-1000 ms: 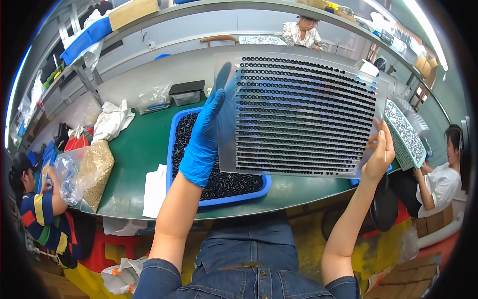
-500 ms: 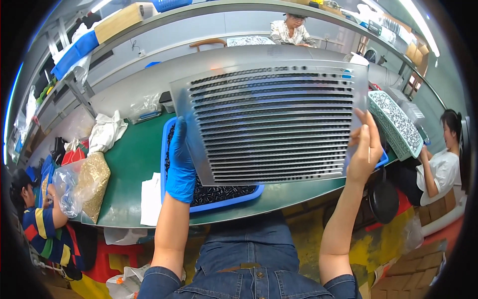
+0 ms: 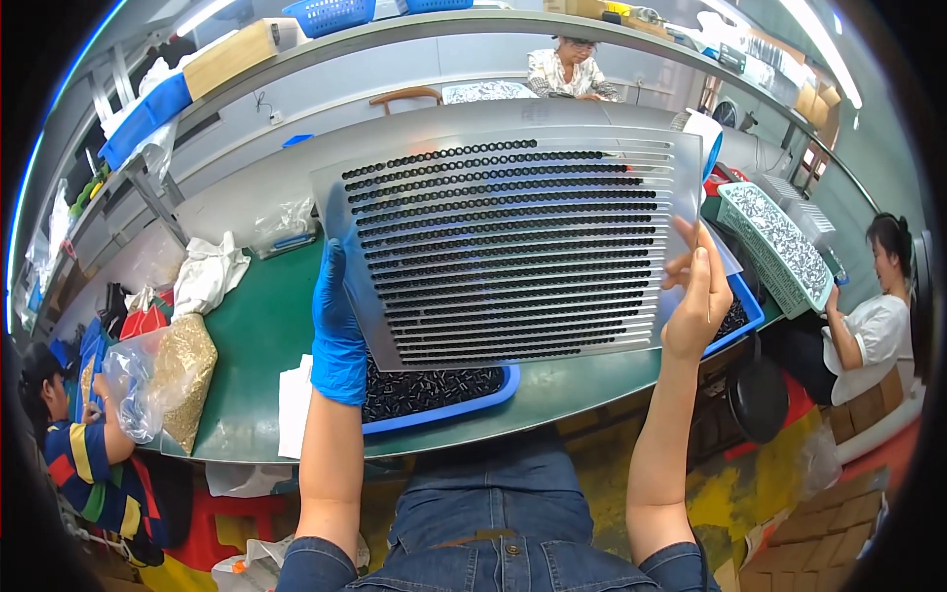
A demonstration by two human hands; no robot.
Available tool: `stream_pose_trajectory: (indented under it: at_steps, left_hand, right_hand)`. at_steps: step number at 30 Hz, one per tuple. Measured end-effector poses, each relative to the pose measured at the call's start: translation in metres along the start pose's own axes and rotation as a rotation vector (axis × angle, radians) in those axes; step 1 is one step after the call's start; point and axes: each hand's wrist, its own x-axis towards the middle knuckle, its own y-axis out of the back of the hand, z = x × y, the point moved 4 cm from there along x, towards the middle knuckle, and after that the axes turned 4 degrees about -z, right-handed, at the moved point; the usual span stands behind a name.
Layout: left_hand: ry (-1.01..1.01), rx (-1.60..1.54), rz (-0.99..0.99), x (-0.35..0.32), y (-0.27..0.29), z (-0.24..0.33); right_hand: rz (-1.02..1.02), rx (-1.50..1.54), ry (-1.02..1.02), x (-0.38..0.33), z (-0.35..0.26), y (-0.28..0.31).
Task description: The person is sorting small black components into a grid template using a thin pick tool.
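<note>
I hold up a clear slotted plate (image 3: 687, 168) by its two sides, tilted over the workbench. Small black ring-shaped parts (image 3: 503, 227) fill most of its rows; some slot ends at the right and top right show bare. My left hand (image 3: 335, 321), in a blue glove, is closed on the left edge, its fingertips partly behind the plate. My bare right hand (image 3: 698, 301) grips the right edge, fingers partly behind it. A thin pale sliver shows by the right palm; I cannot make out what it is. Below the plate sits a blue bin (image 3: 449, 412) of black parts (image 3: 429, 388), partly hidden.
Another blue bin (image 3: 752, 324) stands at the right, beside a pale green basket (image 3: 789, 264) of silvery parts. On the green bench (image 3: 252, 335) lie a white cloth (image 3: 210, 268) and a bag of gold-coloured bits (image 3: 184, 380). Three people sit around; a shelf (image 3: 395, 30) spans the back.
The plate has shifted left and turned more face-on, so the black rings show clearly. Both my hands moved left with it, and more of the right bin is uncovered.
</note>
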Motion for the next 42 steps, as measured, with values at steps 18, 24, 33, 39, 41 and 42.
stream_pose_trajectory:
  at_steps: [18,24,33,39,41,42]
  left_hand:
    - [-0.010,-0.029,-0.124,0.021,0.000,-0.009]
    - [0.083,-0.007,0.024,0.027,-0.014,-0.012]
    - [0.123,-0.055,-0.122,0.028,-0.043,-0.007]
    - [0.028,-0.031,-0.203,0.031,-0.060,-0.006]
    - [0.011,0.013,-0.238,0.034,-0.064,-0.006]
    - [0.012,-0.002,-0.254,0.033,-0.068,-0.007]
  right_hand:
    - [0.031,0.011,-0.032,-0.002,0.002,0.007]
    - [0.040,-0.034,-0.064,0.008,0.004,0.021]
    - [0.025,-0.009,-0.137,0.021,0.010,0.036]
    - [0.026,-0.017,-0.137,0.027,0.020,0.048]
    - [0.040,-0.003,-0.135,0.027,0.026,0.055]
    - [0.040,-0.009,-0.132,0.027,0.028,0.057]
